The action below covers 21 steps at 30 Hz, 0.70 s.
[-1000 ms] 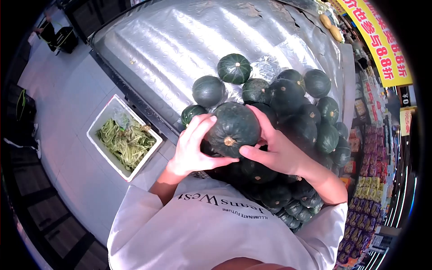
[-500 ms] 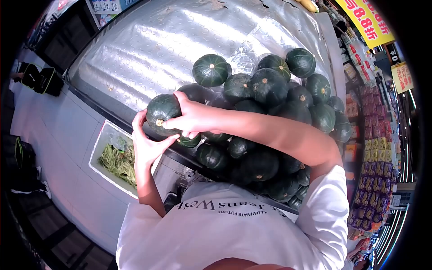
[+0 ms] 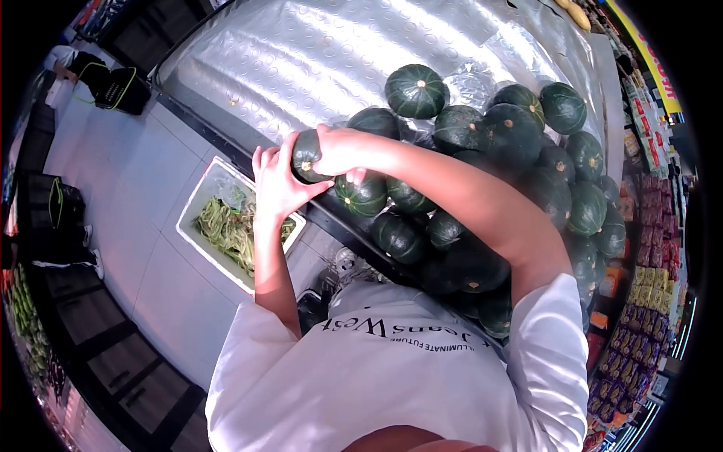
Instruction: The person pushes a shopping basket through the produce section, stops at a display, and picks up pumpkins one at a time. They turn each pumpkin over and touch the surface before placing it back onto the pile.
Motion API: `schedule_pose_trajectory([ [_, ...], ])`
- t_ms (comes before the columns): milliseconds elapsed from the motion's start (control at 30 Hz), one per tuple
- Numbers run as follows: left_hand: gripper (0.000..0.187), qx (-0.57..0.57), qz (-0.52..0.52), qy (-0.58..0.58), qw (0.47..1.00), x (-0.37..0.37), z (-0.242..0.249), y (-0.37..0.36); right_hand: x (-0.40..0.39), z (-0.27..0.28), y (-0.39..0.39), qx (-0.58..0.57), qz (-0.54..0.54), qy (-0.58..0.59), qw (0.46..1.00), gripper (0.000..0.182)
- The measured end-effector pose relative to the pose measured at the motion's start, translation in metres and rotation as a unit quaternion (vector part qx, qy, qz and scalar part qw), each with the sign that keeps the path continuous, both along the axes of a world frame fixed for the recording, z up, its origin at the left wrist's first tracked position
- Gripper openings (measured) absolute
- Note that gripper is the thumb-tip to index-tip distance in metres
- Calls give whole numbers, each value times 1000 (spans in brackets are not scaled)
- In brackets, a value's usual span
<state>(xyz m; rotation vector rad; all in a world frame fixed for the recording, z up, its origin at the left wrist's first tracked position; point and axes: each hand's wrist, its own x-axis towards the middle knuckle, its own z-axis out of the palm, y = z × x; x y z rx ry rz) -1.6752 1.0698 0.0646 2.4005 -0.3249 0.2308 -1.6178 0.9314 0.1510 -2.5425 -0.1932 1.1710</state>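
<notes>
A dark green pumpkin (image 3: 303, 155) sits between my two hands at the left end of the pile, by the display's near edge. My left hand (image 3: 285, 183) wraps its left and near side, thumb stretched beneath it. My right hand (image 3: 337, 154) grips its right side and hides much of it. Just under the right fingers lies a striped green pumpkin (image 3: 361, 197). Behind the hands rests another dark pumpkin (image 3: 374, 121), and farther back a ribbed one (image 3: 416, 91) stands on the silver sheet (image 3: 301, 68).
Several more pumpkins (image 3: 512, 132) are heaped to the right under my forearm. A white foam box (image 3: 197, 232) of leafy greens (image 3: 226, 230) stands on the floor at left. Crumpled clear plastic (image 3: 471, 83) lies behind the pile. Packaged goods (image 3: 640, 316) line the right side.
The view has shifted, so the pile appears farther right and higher. The held pumpkin has moved slightly left relative to the pile and looks smaller, with my right hand covering more of it.
</notes>
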Motion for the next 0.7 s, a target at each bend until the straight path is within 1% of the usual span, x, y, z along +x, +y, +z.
schedule_pose_trajectory([
  [100, 99, 50, 0, 39, 998, -2, 0, 5, -1, -5, 4, -30, 28, 23, 999, 64],
  [133, 101, 65, -5, 56, 996, -3, 1, 4, -4, -7, 6, -43, 44, 11, 998, 68],
  [167, 100, 70, -3, 60, 996, -3, 4, 3, -7, -11, 6, -28, 48, 1, 998, 71],
  [200, 97, 64, -2, 27, 998, -3, 1, 4, -10, -13, 4, -14, 49, -13, 999, 73],
  [267, 93, 66, -9, 61, 996, 0, 3, 9, -20, 10, -3, 31, 48, -20, 998, 76],
  [300, 93, 75, -17, 54, 996, 2, -3, 15, -29, 28, -7, 32, 69, -45, 996, 75],
  [333, 93, 85, -25, 45, 995, 2, -7, 15, -32, 14, -12, 37, 118, -115, 986, 73],
  [367, 95, 60, -13, 38, 997, -2, 3, 8, -43, 48, -20, 37, 148, -116, 981, 69],
  [400, 96, 37, 0, 33, 999, -5, 13, 4, -56, 53, -28, 59, 148, -176, 971, 52],
  [433, 99, 29, -1, 6, 1000, -6, 23, -4, -70, 70, -38, 71, 175, -201, 961, 42],
  [467, 90, -5, -3, -30, 1000, -8, 33, -12, -84, 87, -52, 82, 205, -226, 949, 33],
  [533, 76, -128, -43, -119, 984, -14, 63, -39, -119, 136, -76, 15, 253, -243, 936, 22],
  [567, 56, -171, -56, -159, 971, -18, 78, -55, -137, 140, -96, 40, 251, -303, 919, 18],
  [600, 27, -212, -63, -204, 954, -24, 94, -72, -157, 144, -115, 63, 248, -360, 897, 16],
  [633, 14, -242, -127, -211, 938, -26, 101, -82, -175, 153, -128, 109, 164, -429, 882, 11],
  [667, 5, -272, -190, -215, 919, -30, 108, -93, -193, 164, -142, 124, 92, -475, 866, 8],
  [700, 14, -310, -219, -218, 899, -40, 128, -112, -211, 176, -156, 145, 19, -516, 844, 8],
])
